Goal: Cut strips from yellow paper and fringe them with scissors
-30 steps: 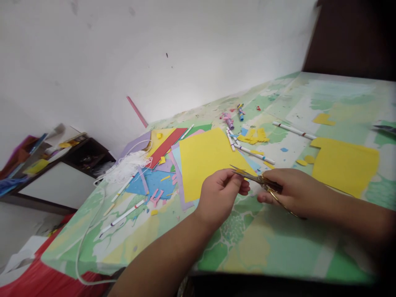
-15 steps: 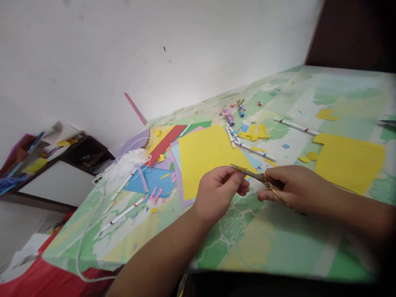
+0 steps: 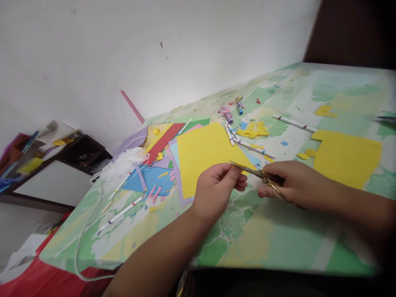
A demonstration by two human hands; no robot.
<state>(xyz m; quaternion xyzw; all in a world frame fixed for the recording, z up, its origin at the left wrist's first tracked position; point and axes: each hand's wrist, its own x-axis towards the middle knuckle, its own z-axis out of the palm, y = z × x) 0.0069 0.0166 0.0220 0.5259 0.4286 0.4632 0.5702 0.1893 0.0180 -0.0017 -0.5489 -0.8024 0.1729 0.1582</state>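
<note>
My right hand (image 3: 289,179) grips a pair of scissors (image 3: 254,170) with gold-coloured handles, their blades pointing left. The blades reach across to the fingertips of my left hand (image 3: 218,183), which is closed in a pinch. Whatever lies in that pinch is mostly hidden by the fingers and blades; a bit of yellow shows beside them. Behind the left hand lies a large yellow sheet (image 3: 202,150), on top of purple and light blue sheets. A second yellow sheet (image 3: 346,159) with a notched corner rests beyond my right hand.
White markers (image 3: 253,148) and yellow fringed scraps (image 3: 253,129) lie past the hands. Two small decorated rolls (image 3: 227,114) stand farther back. At left are a heap of white cord (image 3: 130,161), a red strip (image 3: 165,142) and blue sheets (image 3: 148,181). A patterned cloth (image 3: 247,247) covers the table.
The whole view has shifted slightly, so things appear a little higher and farther left. Both hands keep nearly the same pose, the scissors still at the left fingertips.
</note>
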